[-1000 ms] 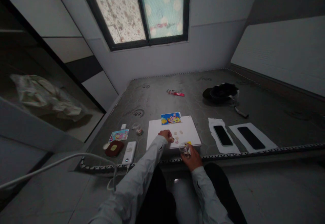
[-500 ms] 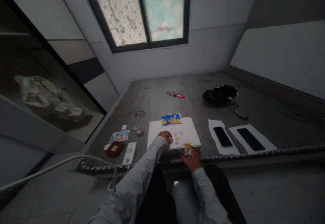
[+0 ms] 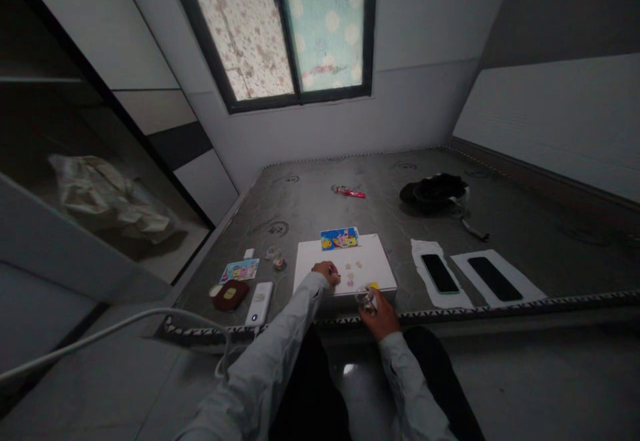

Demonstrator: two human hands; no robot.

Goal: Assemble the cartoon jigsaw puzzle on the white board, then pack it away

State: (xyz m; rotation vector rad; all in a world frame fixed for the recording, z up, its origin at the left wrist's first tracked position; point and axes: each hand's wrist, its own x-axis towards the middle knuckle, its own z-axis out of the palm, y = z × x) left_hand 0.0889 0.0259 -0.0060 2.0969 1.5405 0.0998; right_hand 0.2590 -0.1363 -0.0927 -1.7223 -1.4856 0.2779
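Observation:
A white board (image 3: pixel 370 254) lies at the near edge of a grey mattress (image 3: pixel 525 221). Several small pale pieces (image 3: pixel 353 269) sit on it, and a colourful cartoon picture (image 3: pixel 339 238) rests at its far edge. My left hand (image 3: pixel 326 272) is closed in a pinch over the board's near left part, beside the pieces; what it pinches is too small to name. My right hand (image 3: pixel 381 311) grips a small clear jar (image 3: pixel 366 299) at the board's near edge.
Left of the board lie a colourful card (image 3: pixel 239 270), a dark red case (image 3: pixel 228 294), a white power bank (image 3: pixel 259 302) and a small clear cup (image 3: pixel 274 254). Two black phones (image 3: pixel 439 272) rest on white paper at right. A black heap (image 3: pixel 435 189) and a red wrapper (image 3: pixel 350 192) lie farther back.
The view has shifted slightly, so everything sits a little lower and to the right. My hands stay at the board, the left still pinched, the right still on the jar.

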